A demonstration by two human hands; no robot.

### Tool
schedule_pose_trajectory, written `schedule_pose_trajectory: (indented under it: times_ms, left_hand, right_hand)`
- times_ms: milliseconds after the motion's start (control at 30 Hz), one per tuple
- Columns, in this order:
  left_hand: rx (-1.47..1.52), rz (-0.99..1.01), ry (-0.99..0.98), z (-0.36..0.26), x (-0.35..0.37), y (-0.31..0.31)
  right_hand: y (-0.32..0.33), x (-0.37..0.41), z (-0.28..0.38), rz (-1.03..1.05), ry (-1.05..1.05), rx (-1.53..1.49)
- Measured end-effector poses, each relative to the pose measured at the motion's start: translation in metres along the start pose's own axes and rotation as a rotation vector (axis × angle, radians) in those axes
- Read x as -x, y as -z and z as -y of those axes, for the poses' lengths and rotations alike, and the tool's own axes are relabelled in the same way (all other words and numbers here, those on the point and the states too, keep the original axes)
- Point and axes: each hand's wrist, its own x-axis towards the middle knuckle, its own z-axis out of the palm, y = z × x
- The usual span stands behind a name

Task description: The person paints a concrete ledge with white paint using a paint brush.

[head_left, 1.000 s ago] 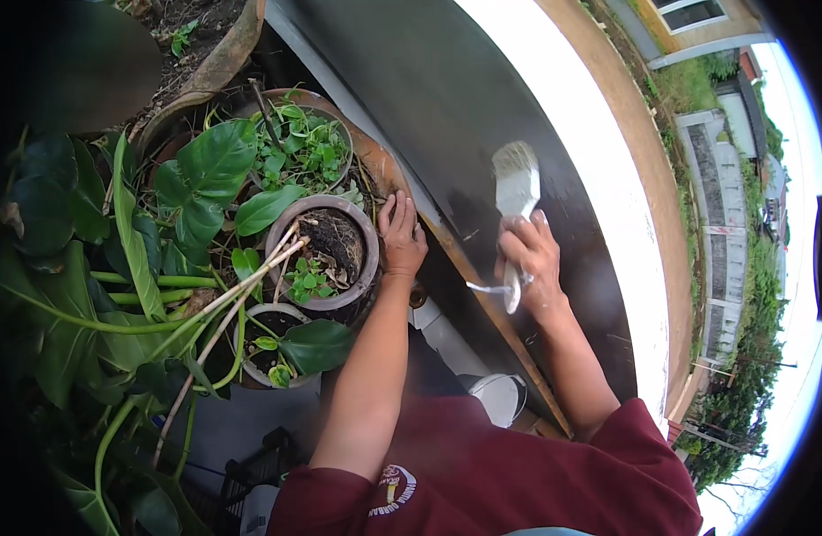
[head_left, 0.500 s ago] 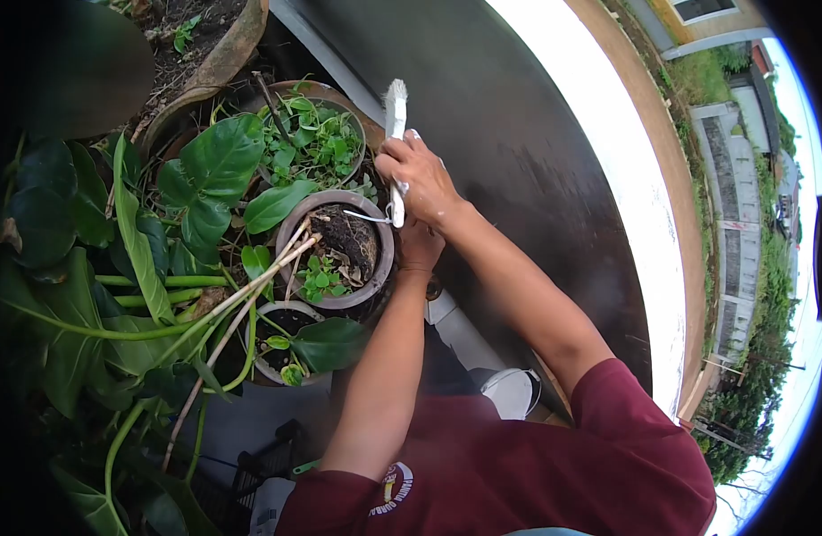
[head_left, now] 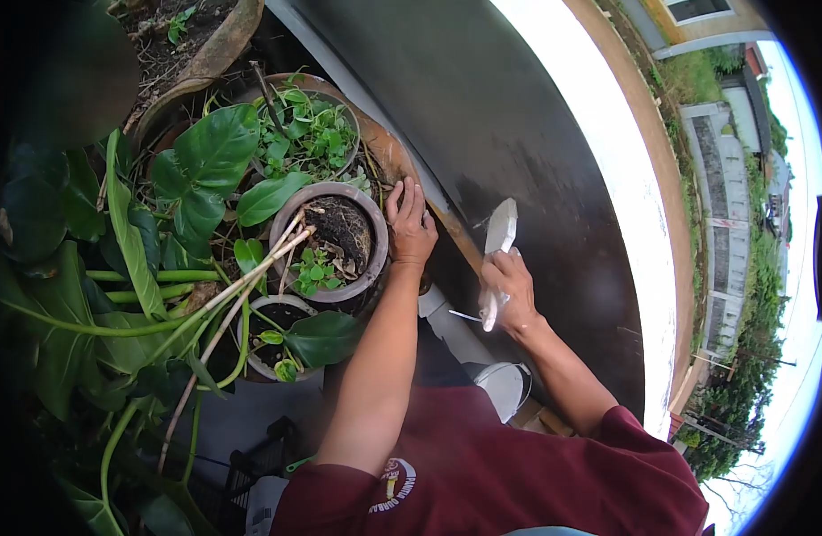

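My right hand [head_left: 511,288] is closed around the handle of a paintbrush [head_left: 500,229] coated in white, its broad bristle end pointing up and away from me. A thin white tie sticks out near the handle's end. White smears mark this hand. The brush overlaps the dark grey wall [head_left: 554,179] in this view. My left hand [head_left: 413,223] has its fingers stretched out beside the rim of a round plant pot [head_left: 384,234], fingertips at the brown edge of a larger planter [head_left: 384,147]. Nothing shows in the left hand.
Large leafy plants [head_left: 214,156] crowd the left side, with a smaller pot [head_left: 243,335] in front. A white bucket [head_left: 503,389] stands low by the wall. The wall's white top band [head_left: 638,205] curves along the right; buildings and grass lie beyond.
My right hand has moved right and toward me with the paintbrush, away from my left hand. The left hand, partly hidden before, now shows with fingers extended by the pot.
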Motion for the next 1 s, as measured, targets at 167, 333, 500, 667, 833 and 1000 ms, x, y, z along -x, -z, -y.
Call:
schedule_pose_trajectory:
  times_ms: [167,333,500,667,833,1000]
  left_hand:
    - [0.182,-0.071,-0.018,0.013,0.005,-0.022]
    - [-0.001,-0.022,-0.057,0.007,0.002,-0.005]
    - [-0.005,-0.006,-0.014,0.002,-0.001,0.001]
    - [-0.021,-0.015,-0.036,0.006,0.003,-0.007]
    - [-0.396,0.029,-0.283,0.001,-0.005,-0.008]
    - [0.022,-0.01,-0.06,0.011,0.006,-0.005]
  right_hand:
    - [-0.005,-0.121,0.024,-0.134,0.307,-0.045]
    - [0.041,-0.092,-0.002,-0.153,0.169,0.097]
    - [0.041,0.061,0.007,-0.288,-0.032,0.131]
    - [0.037,-0.005,0.037,-0.257,0.177,-0.004]
    - [-0.003,-0.133,0.018,-0.21,0.331,0.069]
    - [0.02,-0.041,-0.021,-0.212,0.187,0.207]
